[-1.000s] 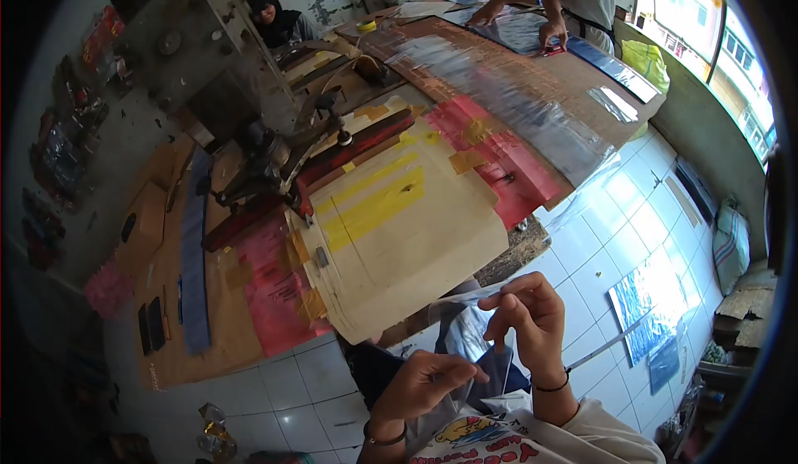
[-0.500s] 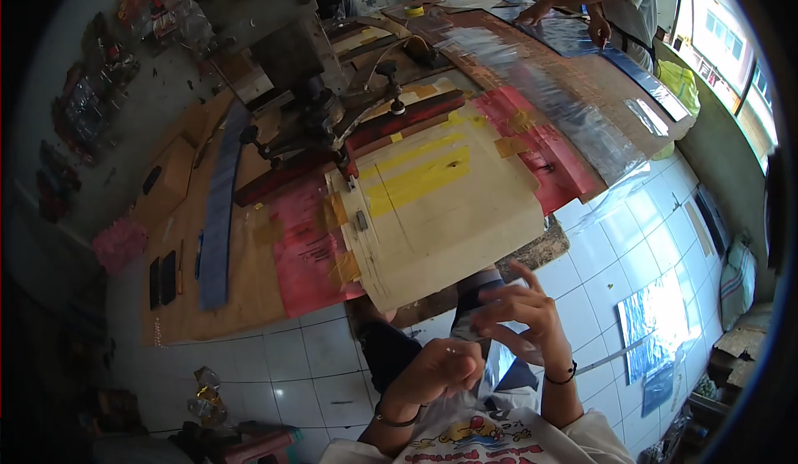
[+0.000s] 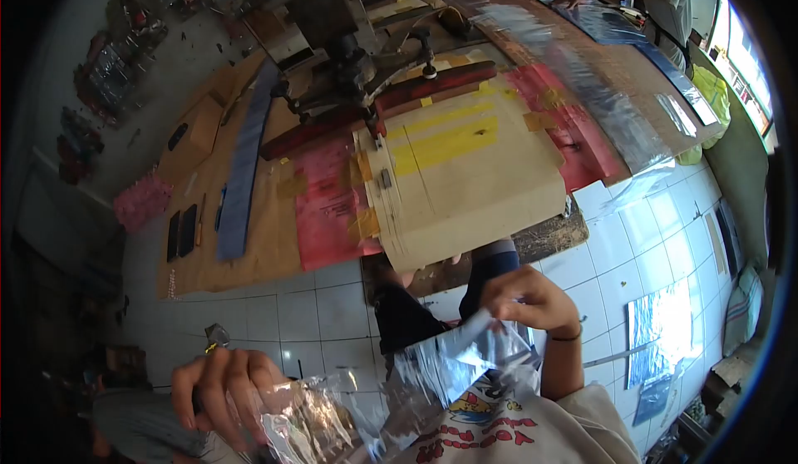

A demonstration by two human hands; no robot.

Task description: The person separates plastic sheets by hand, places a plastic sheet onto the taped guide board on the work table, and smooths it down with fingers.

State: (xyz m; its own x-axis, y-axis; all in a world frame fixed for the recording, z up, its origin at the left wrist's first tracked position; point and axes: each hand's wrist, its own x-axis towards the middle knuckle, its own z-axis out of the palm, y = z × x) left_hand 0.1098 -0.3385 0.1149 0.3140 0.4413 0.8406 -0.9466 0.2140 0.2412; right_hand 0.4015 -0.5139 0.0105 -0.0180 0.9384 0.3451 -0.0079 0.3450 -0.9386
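A clear, shiny plastic film (image 3: 440, 364) is stretched low in front of my shirt, between my two hands. My right hand (image 3: 532, 299) pinches its upper right end, just below the near edge of the beige board (image 3: 474, 190). At the lower left, my left hand (image 3: 229, 393) has curled fingers at the crumpled, reflective other end of the film. Its thumb side is partly hidden. Yellow tape strips and dark marks cover the board, which lies flat on the worktable (image 3: 249, 269).
A clamp frame with a red bar (image 3: 432, 86) stands across the board's far side. Red sheets (image 3: 328, 206) flank it. A long blue-grey strip (image 3: 247, 165) lies left. At the back right, a person (image 3: 669, 7) reaches over a dark sheet. Reflective sheets (image 3: 657, 339) lie on the floor.
My hands have moved apart: the left down and to the left, the right slightly downward. The film between them is now spread out. The view has tilted, so the table sits higher.
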